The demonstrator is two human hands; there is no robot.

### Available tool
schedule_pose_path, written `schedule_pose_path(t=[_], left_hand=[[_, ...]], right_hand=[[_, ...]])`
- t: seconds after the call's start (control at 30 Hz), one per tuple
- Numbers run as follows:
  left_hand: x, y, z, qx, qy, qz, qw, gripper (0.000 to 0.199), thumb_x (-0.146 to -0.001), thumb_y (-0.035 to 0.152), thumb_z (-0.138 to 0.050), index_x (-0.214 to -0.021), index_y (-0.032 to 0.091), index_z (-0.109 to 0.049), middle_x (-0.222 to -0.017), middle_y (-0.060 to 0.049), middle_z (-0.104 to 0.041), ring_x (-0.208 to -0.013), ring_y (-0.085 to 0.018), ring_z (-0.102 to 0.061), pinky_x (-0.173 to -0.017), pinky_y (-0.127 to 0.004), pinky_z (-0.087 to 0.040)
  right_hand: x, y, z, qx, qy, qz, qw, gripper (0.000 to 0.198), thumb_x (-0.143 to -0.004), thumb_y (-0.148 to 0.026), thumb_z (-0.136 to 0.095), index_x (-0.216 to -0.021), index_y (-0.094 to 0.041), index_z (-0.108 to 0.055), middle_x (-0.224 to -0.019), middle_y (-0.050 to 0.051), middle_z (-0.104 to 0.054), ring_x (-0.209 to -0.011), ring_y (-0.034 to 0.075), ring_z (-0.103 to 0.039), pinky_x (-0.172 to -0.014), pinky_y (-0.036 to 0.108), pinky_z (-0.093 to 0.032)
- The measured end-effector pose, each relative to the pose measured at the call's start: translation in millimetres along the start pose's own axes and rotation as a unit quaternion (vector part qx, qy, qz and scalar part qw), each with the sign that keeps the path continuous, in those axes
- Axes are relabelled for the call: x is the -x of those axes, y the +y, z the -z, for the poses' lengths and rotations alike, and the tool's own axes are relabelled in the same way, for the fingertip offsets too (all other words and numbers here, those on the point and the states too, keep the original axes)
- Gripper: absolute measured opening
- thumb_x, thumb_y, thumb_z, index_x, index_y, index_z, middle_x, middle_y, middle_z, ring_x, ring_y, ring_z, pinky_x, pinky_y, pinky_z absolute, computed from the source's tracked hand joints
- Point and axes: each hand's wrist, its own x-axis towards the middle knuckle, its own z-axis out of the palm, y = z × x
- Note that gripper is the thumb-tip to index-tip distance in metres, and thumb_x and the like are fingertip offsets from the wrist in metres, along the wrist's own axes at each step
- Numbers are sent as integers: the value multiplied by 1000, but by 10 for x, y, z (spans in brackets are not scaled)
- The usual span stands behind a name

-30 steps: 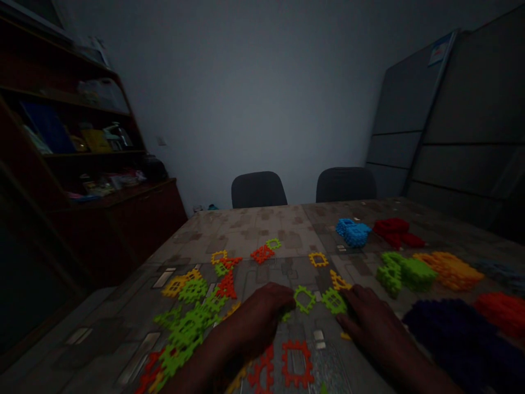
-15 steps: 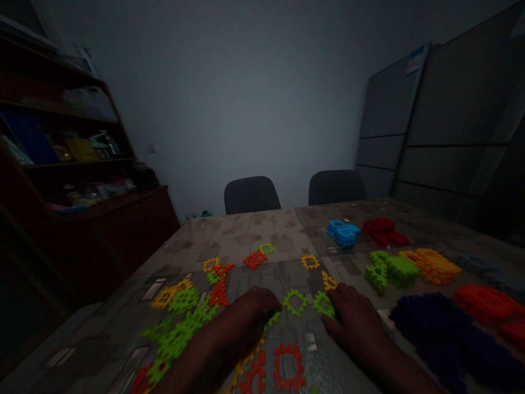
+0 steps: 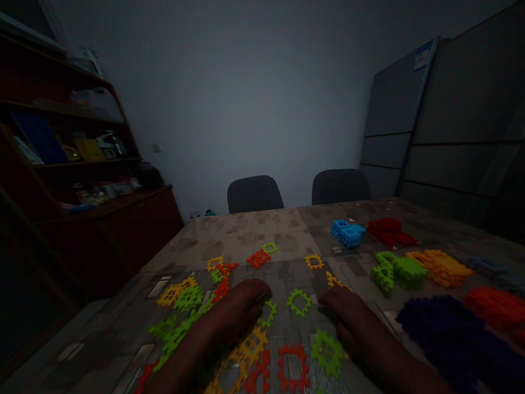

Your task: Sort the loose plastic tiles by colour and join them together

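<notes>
My left hand point(image 3: 246, 301) hovers over the table with fingers loosely bent and thumb apart, next to a green square frame piece point(image 3: 274, 312) partly hidden by it. Open and palm down, my right hand point(image 3: 342, 309) reaches from the right and partly covers a yellow triangular piece point(image 3: 333, 280). A green windowed piece point(image 3: 327, 352) lies just left of that wrist. Between the hands is a green toothed frame point(image 3: 299, 302). Closer to me are a red square frame point(image 3: 292, 368), a red curved piece point(image 3: 259, 375) and a yellow windowed piece point(image 3: 253, 343).
More green pieces point(image 3: 188, 298) and yellow pieces point(image 3: 168, 294) lie left. Stacks stand right: blue point(image 3: 348, 233), dark red point(image 3: 388, 230), green point(image 3: 408, 272), orange-yellow point(image 3: 443, 268), red-orange point(image 3: 494, 308) and dark purple point(image 3: 438, 323). Two chairs point(image 3: 254, 194) stand behind the table point(image 3: 270, 221).
The green windowed piece by my right hand has come nearer to me. My left hand has shifted left, uncovering more of the green frame and yellow pieces. The view has turned slightly.
</notes>
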Motion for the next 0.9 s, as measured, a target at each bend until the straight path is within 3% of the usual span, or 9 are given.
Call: schedule_pose_path(t=[0.13, 0.23, 0.37, 0.5, 0.67, 0.9], left_hand=[[64, -61, 142, 30, -35, -8, 999, 66, -69, 10, -64, -132, 28, -62, -148, -4, -60, -135, -26, -54, -118, -41, -38], [102, -57, 130, 36, -41, 10, 998, 69, -65, 11, -65, -132, 27, -64, -143, -4, -63, -131, -30, -57, -115, -45, -41], [116, 10, 42, 30, -32, 27, 999, 61, -65, 12, -64, -124, 25, -68, -133, -4, -68, -122, -30, -62, -107, -43, -48], [82, 46, -12, 19, -8, 28, 999, 52, -75, 19, -65, -126, 26, -66, -134, -5, -67, -123, -27, -59, -108, -40, -45], [23, 35, -58, 0, 11, 30, 999, 41, -84, 25, -65, -125, 25, -65, -130, -8, -68, -122, -27, -59, -105, -37, -45], [35, 144, -87, -26, 6, 37, 999, 68, -68, 24, -78, -134, 25, -61, -130, -7, -65, -120, -29, -59, -102, -36, -47]], right_hand=[[45, -28, -53, 24, 42, -61, 997, 39, -90, -24, -53, -126, -20, -68, -126, 16, -70, -118, 32, -63, -103, 52, -48], [102, -164, -44, 16, -21, -80, 996, 50, -83, -31, -67, -132, -23, -67, -132, 15, -68, -124, 35, -60, -106, 54, -45], [183, -264, 0, 10, -101, -35, 994, 77, -68, -26, -77, -143, -28, -60, -137, 13, -65, -126, 38, -57, -110, 56, -41], [250, -165, -55, -10, -82, -4, 997, 79, -70, -20, -73, -146, -33, -55, -139, 10, -64, -127, 37, -57, -111, 55, -39], [274, -79, -166, -9, -64, -5, 998, 80, -68, -12, -65, -145, -27, -57, -139, 12, -65, -127, 35, -57, -112, 55, -39], [249, -53, -141, -24, -84, 4, 996, 92, -62, -6, -53, -152, -21, -49, -146, 14, -59, -132, 34, -54, -111, 53, -42]])
